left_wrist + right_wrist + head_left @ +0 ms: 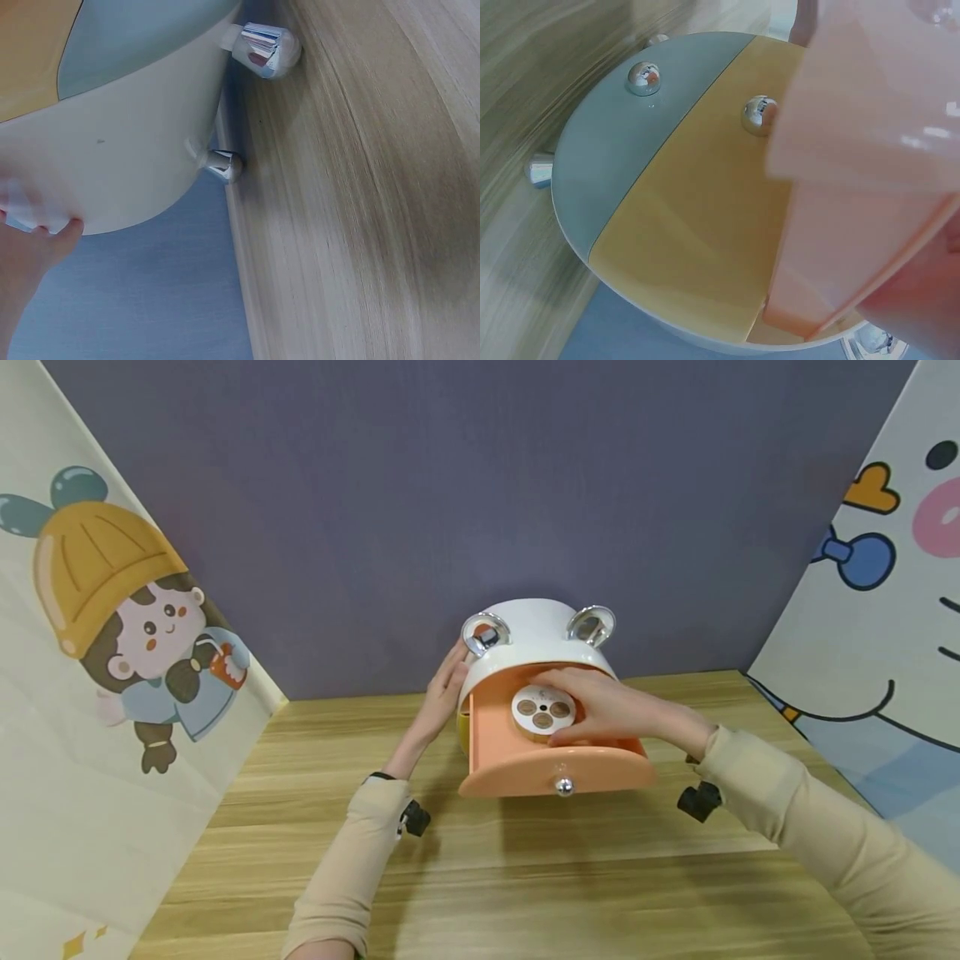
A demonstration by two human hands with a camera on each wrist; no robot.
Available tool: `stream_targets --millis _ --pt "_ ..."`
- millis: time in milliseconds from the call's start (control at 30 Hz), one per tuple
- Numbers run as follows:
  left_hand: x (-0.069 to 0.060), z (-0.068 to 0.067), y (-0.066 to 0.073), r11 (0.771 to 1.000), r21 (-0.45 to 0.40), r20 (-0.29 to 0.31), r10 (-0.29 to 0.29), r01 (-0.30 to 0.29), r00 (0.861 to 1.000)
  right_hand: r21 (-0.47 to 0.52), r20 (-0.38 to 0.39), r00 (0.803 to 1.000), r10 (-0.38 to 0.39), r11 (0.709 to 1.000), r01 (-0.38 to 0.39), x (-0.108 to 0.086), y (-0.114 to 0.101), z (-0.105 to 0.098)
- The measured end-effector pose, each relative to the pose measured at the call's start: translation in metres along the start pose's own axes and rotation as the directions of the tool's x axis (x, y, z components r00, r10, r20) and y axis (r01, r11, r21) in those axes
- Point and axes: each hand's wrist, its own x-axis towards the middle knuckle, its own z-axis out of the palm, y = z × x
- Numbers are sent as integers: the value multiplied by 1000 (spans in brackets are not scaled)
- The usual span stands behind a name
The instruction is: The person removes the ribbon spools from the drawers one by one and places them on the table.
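Widely apart, right fingers (558,677) around white disc (543,709).

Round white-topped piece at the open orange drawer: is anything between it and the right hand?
Nothing visible does: the right hand has its thumb and fingers curved around the right side of the round white-topped piece. The front of the orange drawer stands on the near side, not between them.

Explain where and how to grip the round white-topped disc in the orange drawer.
Probably grip the disc by its rim, thumb near and fingers far, coming from above: its round face points up, the drawer is open, and its front panel likely obstructs a low near approach.
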Motion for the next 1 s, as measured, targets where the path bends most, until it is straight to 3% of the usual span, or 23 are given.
stream_targets --millis 233,567,867,1000 --pt "2 0 0 1000 -14 0 -4 4 1000 -16 -28 999 24 1000 -24 -1 -7 -3" --pt "3 0 3 1000 -9 10 -24 24 1000 60 -34 996 79 995 -77 -8 -24 -21" --pt "2 0 0 999 -16 18 -41 42 999 9 -97 990 101 995 -101 -21 -38 -41" --pt "7 1 -21 999 -19 10 -42 43 999 -7 -126 986 110 994 -112 -29 -45 -51"
